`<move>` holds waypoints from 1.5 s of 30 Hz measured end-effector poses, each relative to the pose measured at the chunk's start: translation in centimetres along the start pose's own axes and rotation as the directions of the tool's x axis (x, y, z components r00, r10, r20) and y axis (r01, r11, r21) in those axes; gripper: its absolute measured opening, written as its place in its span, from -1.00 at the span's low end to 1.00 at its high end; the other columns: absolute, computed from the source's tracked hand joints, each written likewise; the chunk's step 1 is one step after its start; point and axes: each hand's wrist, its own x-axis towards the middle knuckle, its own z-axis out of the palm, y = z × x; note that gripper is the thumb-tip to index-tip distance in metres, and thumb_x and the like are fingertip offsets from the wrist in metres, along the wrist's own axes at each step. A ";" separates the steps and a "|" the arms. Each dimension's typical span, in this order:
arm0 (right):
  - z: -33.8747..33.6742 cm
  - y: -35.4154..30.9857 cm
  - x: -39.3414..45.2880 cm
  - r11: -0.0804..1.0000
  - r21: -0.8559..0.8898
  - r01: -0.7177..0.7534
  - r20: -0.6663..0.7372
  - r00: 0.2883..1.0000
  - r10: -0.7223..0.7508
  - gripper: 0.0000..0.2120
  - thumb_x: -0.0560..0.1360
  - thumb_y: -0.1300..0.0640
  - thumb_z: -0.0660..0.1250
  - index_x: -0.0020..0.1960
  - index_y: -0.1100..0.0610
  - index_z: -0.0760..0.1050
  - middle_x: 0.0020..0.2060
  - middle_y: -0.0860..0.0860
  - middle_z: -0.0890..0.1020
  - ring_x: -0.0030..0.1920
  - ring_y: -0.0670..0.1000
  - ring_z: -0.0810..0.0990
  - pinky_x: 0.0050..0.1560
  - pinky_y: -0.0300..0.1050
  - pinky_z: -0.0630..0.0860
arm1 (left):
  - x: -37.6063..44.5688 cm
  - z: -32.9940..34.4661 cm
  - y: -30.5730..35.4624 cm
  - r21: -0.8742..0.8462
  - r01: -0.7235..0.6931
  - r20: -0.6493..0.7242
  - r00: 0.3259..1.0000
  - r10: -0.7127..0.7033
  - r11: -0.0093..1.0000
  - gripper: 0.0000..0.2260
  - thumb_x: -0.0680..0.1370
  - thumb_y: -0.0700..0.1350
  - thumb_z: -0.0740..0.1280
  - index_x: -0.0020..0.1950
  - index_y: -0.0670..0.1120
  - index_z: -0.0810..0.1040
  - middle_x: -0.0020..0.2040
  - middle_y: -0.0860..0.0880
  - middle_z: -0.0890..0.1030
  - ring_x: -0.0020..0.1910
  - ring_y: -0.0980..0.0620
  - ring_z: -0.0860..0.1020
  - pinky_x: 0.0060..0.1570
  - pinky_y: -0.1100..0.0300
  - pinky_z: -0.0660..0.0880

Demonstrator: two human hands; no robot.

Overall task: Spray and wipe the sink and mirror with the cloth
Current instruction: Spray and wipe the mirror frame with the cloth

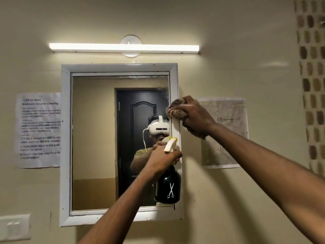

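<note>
Up high, right hand (pixel 192 115) presses cloth (pixel 177 110) against mirror (pixel 98 138) edge.

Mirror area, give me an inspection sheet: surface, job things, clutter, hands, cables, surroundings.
Surface: mirror in a white frame on the wall; droplets at the glass's upper right.
Job's things: black spray bottle with pale trigger head, scissors mark on it; brown cloth bunched against the frame's right edge. Sink not in view.
Clutter: nothing seen.
Hands: left hand grips the bottle's neck; right hand presses the cloth to the frame.
Cables: white cable seen in the reflection, hanging from the headset.
Surroundings: lit tube light above, printed task sheet left, drawing sheet right, switch plate lower left.
</note>
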 end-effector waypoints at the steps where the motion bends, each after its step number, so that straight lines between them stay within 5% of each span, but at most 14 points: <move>1: -0.1 0.1 0.5 1.000 0.009 -0.007 -0.012 1.000 0.007 -0.57 0.43 0.32 0.34 0.26 0.06 0.52 0.21 0.18 0.42 0.10 0.17 0.42 0.04 0.09 0.49 | -0.2 0.3 0.0 0.013 -0.006 -0.021 1.000 0.006 1.000 -0.81 0.53 -0.18 0.34 -0.22 0.05 0.44 -0.17 -0.11 0.61 -0.14 -0.04 0.58 0.10 -0.05 0.55; 6: 0.8 0.4 0.1 0.998 0.052 -0.023 -0.053 0.998 0.026 -0.54 0.40 0.32 0.35 0.26 0.01 0.53 0.20 0.16 0.42 0.10 0.19 0.42 0.05 0.05 0.45 | -0.8 1.5 -0.5 0.060 0.006 -0.180 0.984 0.005 0.998 -0.84 0.51 -0.11 0.33 -0.27 -0.07 0.51 -0.25 -0.21 0.64 -0.26 -0.15 0.62 -0.03 -0.15 0.60; 9: 1.2 0.2 -0.6 0.998 0.060 -0.015 -0.045 0.999 0.018 -0.51 0.38 0.34 0.35 0.26 0.01 0.53 0.20 0.16 0.41 0.09 0.20 0.43 0.03 0.04 0.45 | -1.3 1.9 -0.5 0.108 0.014 -0.152 0.988 0.003 0.994 -0.85 0.42 0.00 0.32 -0.27 -0.06 0.53 -0.12 -0.25 0.67 -0.07 -0.23 0.64 0.07 -0.15 0.56; 13: 2.0 -0.4 -2.9 0.998 0.068 -0.011 -0.025 1.000 0.013 -0.51 0.38 0.34 0.37 0.26 -0.01 0.52 0.21 0.16 0.41 0.11 0.18 0.42 0.01 0.05 0.47 | -2.0 2.6 -1.2 0.101 0.033 -0.113 0.993 -0.022 0.994 -0.86 0.43 -0.02 0.35 -0.21 -0.08 0.57 -0.10 -0.22 0.67 -0.12 -0.15 0.61 0.08 -0.08 0.53; 16: 4.1 -0.9 -7.4 0.996 0.090 0.014 0.028 0.999 -0.016 -0.53 0.39 0.24 0.42 0.27 -0.03 0.51 0.21 0.12 0.41 0.14 0.12 0.40 0.03 -0.01 0.49 | -2.3 3.1 -2.3 0.083 0.054 -0.119 0.992 -0.044 0.995 -0.68 0.33 0.03 0.31 -0.14 -0.20 0.61 -0.14 -0.22 0.68 -0.19 -0.09 0.60 0.02 -0.06 0.55; 22: 4.9 -1.7 -11.0 0.995 0.096 0.014 0.139 0.990 -0.027 -0.54 0.39 0.22 0.43 0.25 -0.05 0.52 0.19 0.10 0.42 0.12 0.09 0.42 -0.06 -0.01 0.54 | -4.0 3.2 -5.7 0.101 0.127 -0.044 0.991 -0.123 0.987 -0.86 0.49 -0.14 0.33 -0.10 -0.20 0.62 -0.16 -0.19 0.67 -0.21 -0.05 0.60 0.02 -0.08 0.56; 27: 2.4 -1.2 -4.5 0.997 0.052 -0.051 -0.018 0.998 0.052 -0.56 0.42 0.27 0.38 0.28 0.04 0.50 0.23 0.16 0.40 0.13 0.17 0.41 0.01 0.07 0.52 | -3.8 2.9 -5.6 0.092 0.092 -0.046 0.995 -0.088 0.991 -0.92 0.53 -0.15 0.31 -0.12 -0.12 0.57 -0.05 -0.26 0.66 -0.03 -0.25 0.63 0.05 -0.09 0.56; 31: 2.5 -0.8 -3.3 0.996 0.063 -0.062 -0.034 0.997 0.064 -0.58 0.43 0.28 0.38 0.26 0.02 0.52 0.22 0.15 0.41 0.12 0.17 0.42 0.05 0.07 0.50 | -3.6 3.1 -5.4 0.057 0.053 -0.040 0.998 -0.051 0.997 -0.91 0.53 -0.16 0.31 -0.12 -0.14 0.57 -0.06 -0.28 0.65 -0.13 -0.18 0.61 0.03 -0.08 0.56; 35: 4.9 -1.3 -8.9 0.996 0.093 -0.009 0.044 0.999 0.005 -0.55 0.40 0.23 0.43 0.25 -0.03 0.52 0.21 0.13 0.42 0.13 0.12 0.42 0.05 0.03 0.51 | -3.9 3.5 -6.1 0.055 0.038 -0.143 0.989 -0.030 0.998 -0.83 0.49 -0.16 0.30 -0.29 -0.11 0.57 -0.30 -0.13 0.65 -0.33 0.01 0.57 -0.15 0.02 0.57; 45: 5.0 -1.5 -9.8 1.000 0.026 0.016 0.093 0.995 -0.019 -0.52 0.38 0.24 0.45 0.25 -0.04 0.52 0.21 0.14 0.44 0.14 0.13 0.44 -0.01 -0.01 0.52 | -4.9 4.4 -7.4 0.112 0.044 -0.031 0.999 -0.041 0.993 -0.86 0.54 -0.09 0.32 -0.11 -0.16 0.57 -0.17 -0.13 0.62 -0.27 0.05 0.51 -0.27 0.25 0.42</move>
